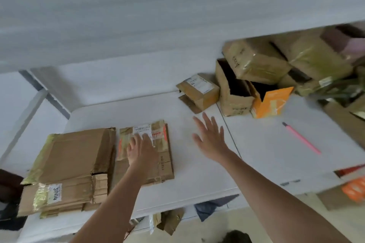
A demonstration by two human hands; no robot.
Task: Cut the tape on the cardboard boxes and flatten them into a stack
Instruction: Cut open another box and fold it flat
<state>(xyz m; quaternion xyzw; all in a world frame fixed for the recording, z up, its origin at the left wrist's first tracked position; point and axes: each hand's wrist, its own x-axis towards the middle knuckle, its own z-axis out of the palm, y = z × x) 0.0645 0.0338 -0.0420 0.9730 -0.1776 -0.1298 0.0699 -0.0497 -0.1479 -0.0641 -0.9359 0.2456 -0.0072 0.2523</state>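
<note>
A flattened box (pixel 145 150) of creased brown cardboard lies on the white table (pixel 197 173) beside a stack (pixel 69 169) of flat ones, the left hand (pixel 141 149) pressing it with straight fingers. The right hand (pixel 210 137) hovers spread, holding nothing. Beyond it an upright box (pixel 233 92) gapes dark, its contents unseen, near a small labelled box (pixel 198 90) and a pink cutter (pixel 301 137).

The left hand (pixel 141 149) is pressing flat on a flattened box (pixel 162 156) lying just beside the flattened stack (pixel 73 165) on the white table (pixel 197 179). The right hand (pixel 210 138) is hovering with fingers spread, near a small box (pixel 198 90). A pink cutter (pixel 301 137) is lying to the right.
</note>
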